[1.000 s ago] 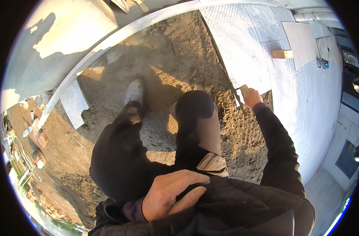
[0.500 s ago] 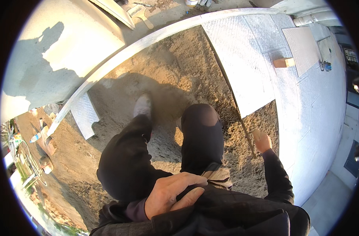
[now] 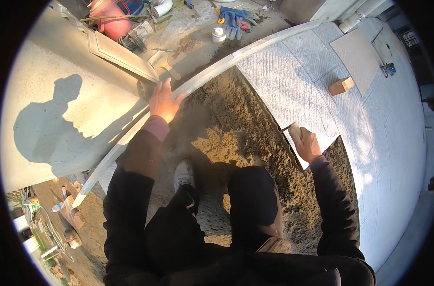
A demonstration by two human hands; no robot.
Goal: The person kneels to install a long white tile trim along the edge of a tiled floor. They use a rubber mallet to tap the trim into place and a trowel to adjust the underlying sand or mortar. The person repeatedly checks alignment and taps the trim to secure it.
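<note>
My left hand (image 3: 165, 103), fingers spread, is on the long pale straightedge (image 3: 252, 46) that runs diagonally across the ground. My right hand (image 3: 306, 143) grips the pale wooden handle of a trowel (image 3: 288, 143); its blade lies along the near left edge of a pale ribbed paving slab (image 3: 286, 83), beside rough sand bedding (image 3: 248, 131). A tan block (image 3: 340, 86) and a smooth grey slab (image 3: 355, 57) sit on the laid paving to the right. My knees and one dusty shoe (image 3: 184, 174) are over the sand.
A concrete surface (image 3: 36, 157) bearing my shadow is at left, with a leaning board (image 3: 121, 55). Beyond are a red container (image 3: 113, 21), blue gloves (image 3: 232, 21) and a white tub (image 3: 218, 34). A bottle (image 3: 57, 207), hose and debris lie lower left. A pipe (image 3: 350, 22) runs at upper right.
My left hand has moved from my lap forward onto the straightedge. My right hand moved back, then forward again with the trowel along the slab edge. The view has tilted toward farther ground.
</note>
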